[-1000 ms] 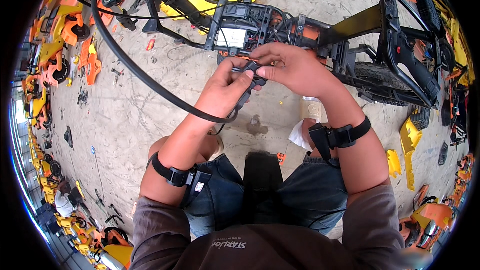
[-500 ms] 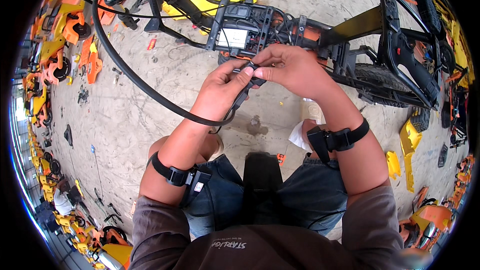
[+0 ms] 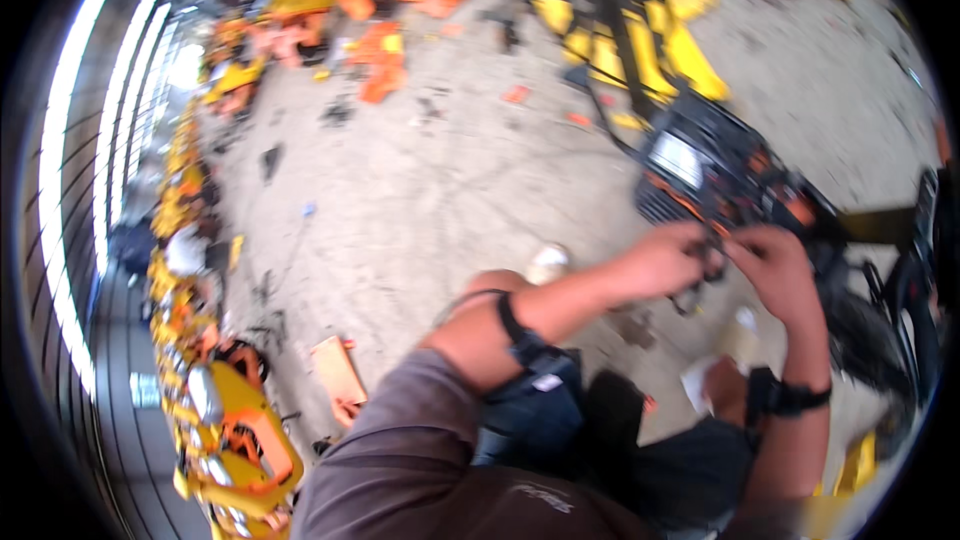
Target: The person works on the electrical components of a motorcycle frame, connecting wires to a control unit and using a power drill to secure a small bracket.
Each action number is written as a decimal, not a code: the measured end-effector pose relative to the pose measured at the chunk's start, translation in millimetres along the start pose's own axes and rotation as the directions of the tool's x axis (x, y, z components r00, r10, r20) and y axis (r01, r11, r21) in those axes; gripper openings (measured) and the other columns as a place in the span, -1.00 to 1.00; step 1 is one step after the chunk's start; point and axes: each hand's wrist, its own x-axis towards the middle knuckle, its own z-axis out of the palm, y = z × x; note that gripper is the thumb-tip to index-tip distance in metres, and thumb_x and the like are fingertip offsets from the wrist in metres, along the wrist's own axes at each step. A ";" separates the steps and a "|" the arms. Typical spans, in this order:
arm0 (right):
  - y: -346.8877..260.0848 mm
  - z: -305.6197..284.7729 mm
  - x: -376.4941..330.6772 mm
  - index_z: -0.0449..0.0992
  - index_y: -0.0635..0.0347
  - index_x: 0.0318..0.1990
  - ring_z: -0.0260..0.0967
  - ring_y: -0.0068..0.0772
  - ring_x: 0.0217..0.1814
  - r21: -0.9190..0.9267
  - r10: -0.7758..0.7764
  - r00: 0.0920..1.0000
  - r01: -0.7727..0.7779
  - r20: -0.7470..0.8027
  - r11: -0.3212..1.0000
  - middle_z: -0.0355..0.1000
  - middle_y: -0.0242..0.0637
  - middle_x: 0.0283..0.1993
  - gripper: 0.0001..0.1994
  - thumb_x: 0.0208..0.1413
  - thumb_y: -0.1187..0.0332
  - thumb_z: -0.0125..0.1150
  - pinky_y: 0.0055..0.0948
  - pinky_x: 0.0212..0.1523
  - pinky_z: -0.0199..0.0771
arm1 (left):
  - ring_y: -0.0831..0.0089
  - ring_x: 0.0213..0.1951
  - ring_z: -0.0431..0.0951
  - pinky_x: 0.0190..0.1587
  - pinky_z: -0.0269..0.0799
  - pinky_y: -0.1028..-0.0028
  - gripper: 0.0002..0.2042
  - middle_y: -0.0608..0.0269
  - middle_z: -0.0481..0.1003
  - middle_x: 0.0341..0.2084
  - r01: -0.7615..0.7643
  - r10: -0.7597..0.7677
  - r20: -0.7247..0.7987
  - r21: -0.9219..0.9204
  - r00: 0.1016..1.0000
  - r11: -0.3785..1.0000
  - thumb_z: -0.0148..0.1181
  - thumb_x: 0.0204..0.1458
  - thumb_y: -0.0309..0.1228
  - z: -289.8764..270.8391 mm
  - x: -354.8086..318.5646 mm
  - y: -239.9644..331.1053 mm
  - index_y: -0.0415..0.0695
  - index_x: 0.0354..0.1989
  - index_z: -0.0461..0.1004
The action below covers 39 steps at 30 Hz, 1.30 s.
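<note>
Smeared by motion, a black cable with a dark end hanging down sits between my two hands, in front of the scooter frame. My left hand is curled closed around it. From the other side, my right hand pinches at it with thumb and fingers. Just beyond my hands lies the stripped black scooter frame, with a white-labelled box and several dark wires. Blur hides the exact shape of what my fingers grip.
Yellow panels lie under the frame's far end. A row of yellow and orange scooters lines the left side. Loose orange parts and an orange-tan panel are on the concrete floor. A wheel lies at right.
My view has swung to the left, so the scooter frame and my hands appear further right. The thick black cable loop no longer shows across my left forearm. Both hands remain close together.
</note>
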 end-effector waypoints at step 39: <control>1.7 3.9 15.1 0.60 0.43 -0.35 0.38 -0.61 -0.36 0.195 0.230 0.965 -0.251 0.127 0.948 0.51 -0.33 -0.45 -0.85 -0.03 0.48 0.35 -0.50 -0.31 0.38 | 0.44 -0.31 0.57 -0.21 0.48 0.39 -0.68 0.19 0.59 -0.41 0.009 -0.010 0.002 0.130 1.000 0.991 0.28 0.17 -0.17 -11.3 -0.9 7.8 -0.21 -0.16 0.57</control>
